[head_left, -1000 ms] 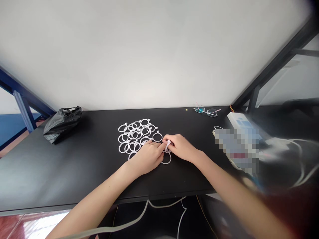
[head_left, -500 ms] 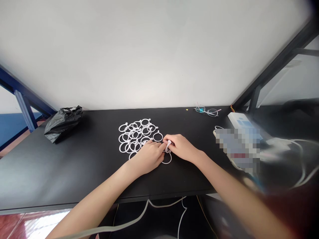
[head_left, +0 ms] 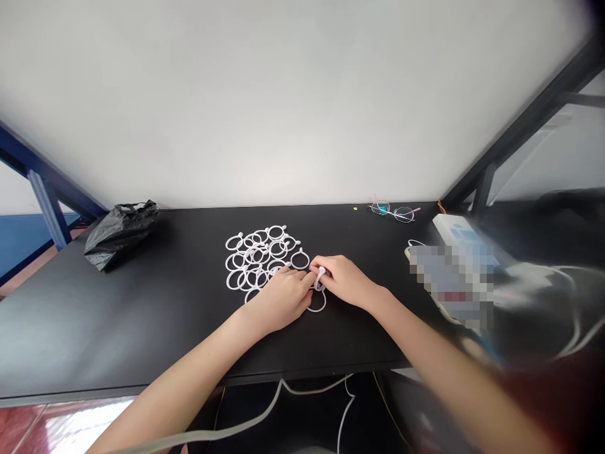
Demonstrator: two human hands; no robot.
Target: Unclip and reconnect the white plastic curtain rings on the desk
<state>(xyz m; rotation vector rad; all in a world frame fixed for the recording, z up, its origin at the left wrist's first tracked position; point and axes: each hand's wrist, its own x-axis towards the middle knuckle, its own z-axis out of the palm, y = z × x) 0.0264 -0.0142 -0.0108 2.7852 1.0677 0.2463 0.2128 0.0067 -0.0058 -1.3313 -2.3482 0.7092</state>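
Many white curtain rings (head_left: pixel 235 243), each with a small knob on its rim, lie overlapping in a loose pile on the black desk. My right hand (head_left: pixel 350 282) pinches one white curtain ring (head_left: pixel 319 278), which stands on edge with its knob up. Against the near side of that ring, my left hand (head_left: pixel 287 295) has its fingers curled and closed. Its fingertips are partly hidden. Another curtain ring (head_left: pixel 324 307) lies flat just under the two hands, and my left hand covers part of the pile.
A crumpled black plastic bag (head_left: pixel 120 233) lies at the left. Eyeglasses (head_left: pixel 391 211) rest near the wall. On the right are a white box (head_left: pixel 456 230), a blurred-out phone-like object (head_left: pixel 447 284) and white cables (head_left: pixel 574 302). Another cable (head_left: pixel 265 413) hangs before the desk edge.
Almost nothing differs. Both hands stay at the same ring, and the view has shifted very slightly.
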